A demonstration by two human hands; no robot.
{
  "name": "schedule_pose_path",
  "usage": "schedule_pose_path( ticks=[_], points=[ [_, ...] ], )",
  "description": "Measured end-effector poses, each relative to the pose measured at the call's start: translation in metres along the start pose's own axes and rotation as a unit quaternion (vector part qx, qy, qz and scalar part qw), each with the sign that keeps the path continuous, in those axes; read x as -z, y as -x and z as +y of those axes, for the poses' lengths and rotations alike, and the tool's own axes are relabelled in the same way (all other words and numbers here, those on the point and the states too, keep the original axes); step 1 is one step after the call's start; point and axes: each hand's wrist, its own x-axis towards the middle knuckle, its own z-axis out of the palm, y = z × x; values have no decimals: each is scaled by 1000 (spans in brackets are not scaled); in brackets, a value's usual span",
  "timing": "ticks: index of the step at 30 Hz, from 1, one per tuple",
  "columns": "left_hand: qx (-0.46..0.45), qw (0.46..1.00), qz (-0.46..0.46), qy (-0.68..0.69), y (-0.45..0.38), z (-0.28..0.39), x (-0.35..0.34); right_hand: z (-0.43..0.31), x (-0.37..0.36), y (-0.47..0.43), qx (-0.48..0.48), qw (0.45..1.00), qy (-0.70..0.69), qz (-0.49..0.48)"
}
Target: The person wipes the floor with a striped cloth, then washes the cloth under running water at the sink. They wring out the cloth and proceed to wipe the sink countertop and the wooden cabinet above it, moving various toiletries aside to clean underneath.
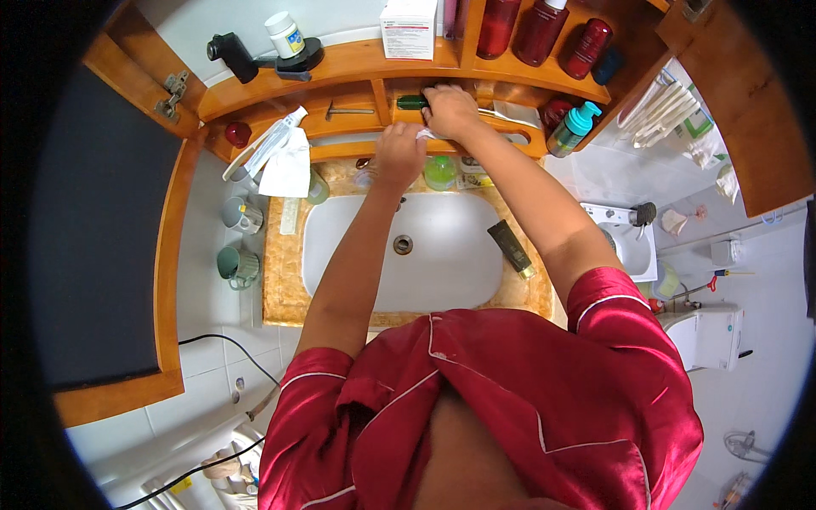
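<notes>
Both hands reach to the lower shelf of a wooden bathroom cabinet, beyond the sink. My right hand point(451, 112) is in the middle compartment, its fingers at the end of a dark green object point(412, 102); whether it grips that is hidden. My left hand point(401, 152) rests with curled fingers over the wooden shelf rail point(344, 150). A bit of white tissue point(428, 134) shows beside its thumb, between the hands. Left of the divider lies a razor point(350, 111). A toothpaste tube point(275, 137) and a white tissue sheet point(288, 167) hang over the rail farther left.
Below is the white sink point(440, 268), with a dark squeeze tube point(511, 248) on its right rim. A teal-topped pump bottle point(574, 129) stands at the shelf's right end. Mugs point(238, 268) sit at the left wall. Cabinet doors point(169, 268) stand open at both sides.
</notes>
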Motion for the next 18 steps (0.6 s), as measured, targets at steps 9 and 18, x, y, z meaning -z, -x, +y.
schedule_pose_path(
  ticks=[9, 18],
  points=[
    [27, 999, -18, -7, 0, 7, 6, 1, 0, 8, -18, 999, -38, -16],
    [43, 999, -10, 12, 0, 8, 9, 30, 31, 12, -72, 988, -133, 12]
  ],
)
